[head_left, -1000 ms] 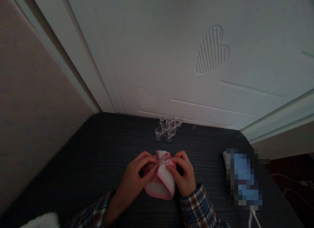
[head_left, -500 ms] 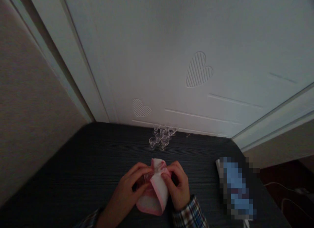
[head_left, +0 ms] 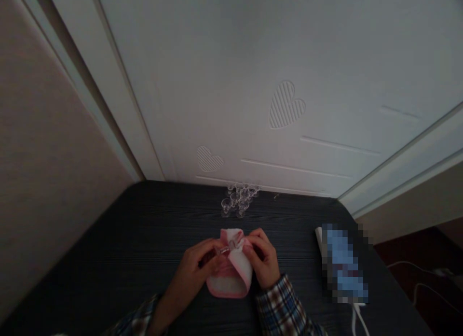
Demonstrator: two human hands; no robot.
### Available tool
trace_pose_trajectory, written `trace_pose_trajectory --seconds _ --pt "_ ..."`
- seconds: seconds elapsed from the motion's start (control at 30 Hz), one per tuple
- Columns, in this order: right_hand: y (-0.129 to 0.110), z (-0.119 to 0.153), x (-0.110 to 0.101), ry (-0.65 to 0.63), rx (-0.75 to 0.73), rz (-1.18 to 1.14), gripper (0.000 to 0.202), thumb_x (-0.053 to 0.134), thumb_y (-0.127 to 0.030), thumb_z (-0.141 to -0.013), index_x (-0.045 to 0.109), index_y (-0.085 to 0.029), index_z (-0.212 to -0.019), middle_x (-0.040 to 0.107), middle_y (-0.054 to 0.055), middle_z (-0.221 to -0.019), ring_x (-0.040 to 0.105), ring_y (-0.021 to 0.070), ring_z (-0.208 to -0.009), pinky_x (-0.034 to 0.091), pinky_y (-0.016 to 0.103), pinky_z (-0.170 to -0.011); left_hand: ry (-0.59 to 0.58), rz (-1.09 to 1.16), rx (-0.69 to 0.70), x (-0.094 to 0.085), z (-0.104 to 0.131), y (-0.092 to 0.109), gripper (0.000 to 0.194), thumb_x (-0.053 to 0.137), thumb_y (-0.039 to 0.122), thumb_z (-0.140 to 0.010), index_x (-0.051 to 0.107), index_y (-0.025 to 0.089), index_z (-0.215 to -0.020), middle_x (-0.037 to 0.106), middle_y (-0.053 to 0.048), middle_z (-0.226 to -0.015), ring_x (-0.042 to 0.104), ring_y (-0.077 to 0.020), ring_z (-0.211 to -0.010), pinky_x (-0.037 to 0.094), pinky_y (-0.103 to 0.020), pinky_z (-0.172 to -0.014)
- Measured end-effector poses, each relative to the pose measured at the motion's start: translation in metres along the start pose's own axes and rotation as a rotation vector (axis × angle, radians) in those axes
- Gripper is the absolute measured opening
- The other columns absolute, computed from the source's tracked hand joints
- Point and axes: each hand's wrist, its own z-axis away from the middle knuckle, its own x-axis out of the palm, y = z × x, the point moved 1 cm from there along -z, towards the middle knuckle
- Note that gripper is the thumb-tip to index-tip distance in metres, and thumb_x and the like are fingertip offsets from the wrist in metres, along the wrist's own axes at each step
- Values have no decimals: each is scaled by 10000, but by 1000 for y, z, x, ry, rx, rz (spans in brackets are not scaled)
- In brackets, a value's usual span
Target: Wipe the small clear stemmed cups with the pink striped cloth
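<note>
In the head view a small clear stemmed cup point(head_left: 224, 250) lies sideways between my hands. My left hand point(head_left: 200, 266) is closed around one end of it, and those fingers hide part of it. A white cloth with a pink edge point(head_left: 241, 270) is bunched around the cup's other end. My right hand point(head_left: 263, 257) pinches this cloth from the right side. The lower part of the cloth hangs loose below the fingers. Beyond my hands, several small clear stemmed cups point(head_left: 243, 204) stand close together on the dark tabletop point(head_left: 162, 239).
A white panel with embossed hearts point(head_left: 287, 105) rises behind the table's back edge. On the right lies a blurred-out blue object point(head_left: 343, 263) with a white cable point(head_left: 356, 319). A tiny scrap point(head_left: 276, 197) sits near the panel. A wall point(head_left: 47, 157) borders the left.
The cloth has turned and opened a little, and more of the clear cup's stem shows between my hands. The camera view has shifted slightly.
</note>
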Motion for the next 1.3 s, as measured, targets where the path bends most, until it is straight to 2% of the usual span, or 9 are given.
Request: trace_pose_trajectory --seconds 0.2,0.3,0.4,0.53,0.73,1.17,1.3 --pt "-3 -1 0 49 13 69 75 556 -236 -776 611 -185 -781 513 23 -780 498 150 -738 410 272 -650 43 58 -58 2 -1 4 265 548 347 -770 594 193 -981 639 -28 -863 570 -137 -684 453 -222 -589" --pt "-3 -1 0 61 23 73 40 565 -218 -763 590 -186 -763 514 16 -770 501 152 -749 408 268 -659 78 62 -51 3 -2 4 278 560 341 -758 581 203 -1000 630 -32 -935 575 -140 -729 459 -218 -588" --pt "-3 -1 1 66 41 65 39 570 -219 -760 576 -183 -747 509 10 -757 496 148 -735 401 262 -650 87 23 -34 4 -2 0 287 583 320 -742 578 206 -1006 618 -27 -920 563 -135 -730 456 -218 -595" --pt "-3 -1 1 70 63 39 42 570 -222 -760 569 -181 -766 499 5 -750 485 140 -714 394 256 -640 99 -8 -38 5 -1 -2 297 604 299 -726 573 197 -1003 588 -17 -846 534 -120 -672 441 -210 -564" --pt "-4 -1 1 31 68 -8 56 563 -229 -765 578 -179 -783 501 7 -759 491 139 -721 395 248 -635 122 29 -19 5 -2 2 196 561 295 -763 586 196 -930 563 -30 -913 540 -119 -714 440 -194 -556" --pt "-3 0 4 -10 120 -31 87 552 -260 -771 563 -176 -787 482 2 -739 467 134 -681 385 245 -608 118 38 -14 4 -3 -3 190 589 289 -740 599 202 -909 573 -24 -865 536 -115 -653 430 -194 -533" --pt "-2 0 3 28 99 -42 95 548 -272 -780 564 -179 -793 480 6 -753 472 138 -699 391 249 -615 90 -6 -11 3 -2 -3 215 599 329 -737 612 202 -910 571 -7 -760 532 -117 -618 431 -204 -541"
